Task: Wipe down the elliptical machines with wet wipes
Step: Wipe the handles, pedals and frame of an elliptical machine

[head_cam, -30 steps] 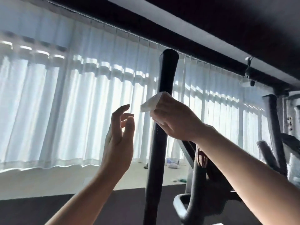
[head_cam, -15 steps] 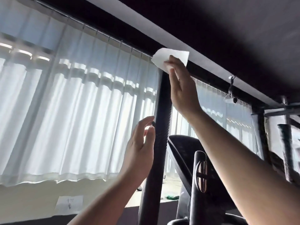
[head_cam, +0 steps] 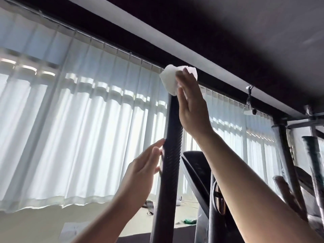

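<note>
A tall black ribbed elliptical handle [head_cam: 171,135] rises through the middle of the head view. A white wet wipe [head_cam: 168,79] is draped over its top end. My right hand [head_cam: 191,106] presses the wipe against the handle's tip with straight fingers. Lower down, my left hand [head_cam: 140,176] touches the handle's left side with relaxed fingertips, its palm turned toward the pole. The machine's dark console [head_cam: 194,165] shows just right of the handle, partly hidden behind my right forearm.
White curtains [head_cam: 78,128] cover the windows behind the machine. Black handles of another machine [head_cam: 313,165] stand at the right edge. A dark ceiling beam [head_cam: 219,79] runs above. Small items lie on the pale floor [head_cam: 189,220] beyond.
My right hand slid the wipe up the handle from its middle to the top and now covers the tip. My left hand came in against the pole. The view tilted upward.
</note>
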